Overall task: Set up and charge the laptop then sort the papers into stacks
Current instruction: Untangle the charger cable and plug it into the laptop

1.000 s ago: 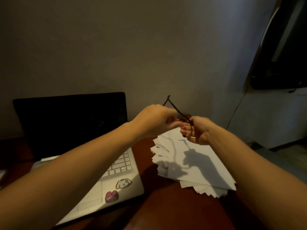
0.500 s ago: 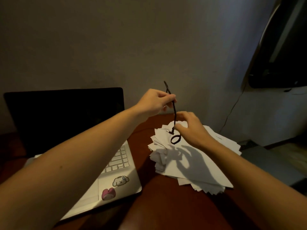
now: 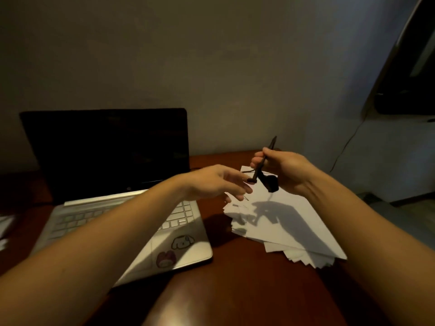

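Laptop and papers sit on reddish-brown table against wall.

I see my right hand up over a messy pile of white papers, with its fingers curled round a thin black cord that pokes up past the thumb. My left hand reaches across with loose, spread fingers right by the low end of the cord, and I cannot tell if they touch it. The laptop sits open with a dark screen on the red-brown tabletop just beside the papers, and two little stickers are near its front corner.
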The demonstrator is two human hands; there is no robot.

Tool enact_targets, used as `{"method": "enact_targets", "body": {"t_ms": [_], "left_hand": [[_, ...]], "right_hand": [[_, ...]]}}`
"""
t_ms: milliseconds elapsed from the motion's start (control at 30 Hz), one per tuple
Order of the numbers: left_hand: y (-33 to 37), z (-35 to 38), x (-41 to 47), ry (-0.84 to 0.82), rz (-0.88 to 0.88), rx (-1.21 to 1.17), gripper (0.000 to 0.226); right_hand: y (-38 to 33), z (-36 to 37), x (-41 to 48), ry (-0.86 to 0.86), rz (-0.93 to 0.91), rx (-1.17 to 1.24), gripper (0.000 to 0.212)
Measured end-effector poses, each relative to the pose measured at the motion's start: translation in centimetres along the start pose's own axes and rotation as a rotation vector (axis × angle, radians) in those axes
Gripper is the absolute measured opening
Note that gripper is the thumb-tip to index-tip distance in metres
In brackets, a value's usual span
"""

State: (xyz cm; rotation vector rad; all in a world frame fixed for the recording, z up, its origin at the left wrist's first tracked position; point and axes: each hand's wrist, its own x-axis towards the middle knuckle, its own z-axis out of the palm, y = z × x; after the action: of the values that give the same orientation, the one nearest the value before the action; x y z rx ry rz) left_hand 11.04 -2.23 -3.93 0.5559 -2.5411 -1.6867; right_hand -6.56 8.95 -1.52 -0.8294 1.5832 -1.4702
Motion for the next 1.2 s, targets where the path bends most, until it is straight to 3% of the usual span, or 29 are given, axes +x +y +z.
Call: {"method": "enact_targets", "body": {"t_ms": [133, 367, 467, 533, 600, 733, 833, 900, 967, 1067, 1200], "left_hand": [[-0.4, 1.1, -0.3, 0.190, 0.079, -0.120, 0.023], [-0.2, 0.8, -1.8, 0.327, 0.072, 0.046, 0.023], [-0.3, 0.9, -2.5, 0.334, 0.060, 0.102, 0.025], [-0.7, 1.0, -3.0, 0.323, 0.040, 0.147, 0.023], [-1.2, 1.0, -3.3, 0.327, 0.010, 0.187, 0.022], [-2.7, 1.1, -3.2, 0.458, -0.036, 0.199, 0.025], [-3.4, 1.4, -2.7, 0.583, -0.039, 0.176, 0.021], [-3.7, 1.5, -2.2, 0.622, -0.040, 0.147, 0.021], [-4.0, 1.6, -1.7, 0.646, -0.031, 0.136, 0.022], [-4.3, 1.8, -1.1, 0.680, 0.008, 0.219, 0.019], [-5.6, 1.6, -0.9, 0.792, 0.026, 0.590, 0.027]], "right_hand": [[0.7, 1.1, 0.1, -0.009, 0.024, 0.014, 0.025], [1.0, 1.3, -0.6, -0.256, 0.026, -0.402, 0.042], [1.0, 1.6, 0.5, -0.233, 0.055, -0.327, 0.032], [0.9, 1.8, 2.0, -0.150, 0.099, -0.171, 0.022], [1.0, 1.8, 3.8, -0.006, 0.131, -0.017, 0.025], [2.1, 2.1, 5.9, 0.279, 0.119, -0.051, 0.065], [3.2, 2.4, 4.3, 0.513, -0.171, -0.265, 0.071], [4.4, 2.8, 2.5, 0.575, -0.431, -0.457, 0.043], [5.4, 3.7, 0.8, 0.374, -0.438, -0.538, 0.024], [5.9, 5.5, -0.7, 0.008, -0.132, -0.419, 0.027], [5.9, 6.2, 0.2, -0.051, -0.056, -0.377, 0.022]]}}
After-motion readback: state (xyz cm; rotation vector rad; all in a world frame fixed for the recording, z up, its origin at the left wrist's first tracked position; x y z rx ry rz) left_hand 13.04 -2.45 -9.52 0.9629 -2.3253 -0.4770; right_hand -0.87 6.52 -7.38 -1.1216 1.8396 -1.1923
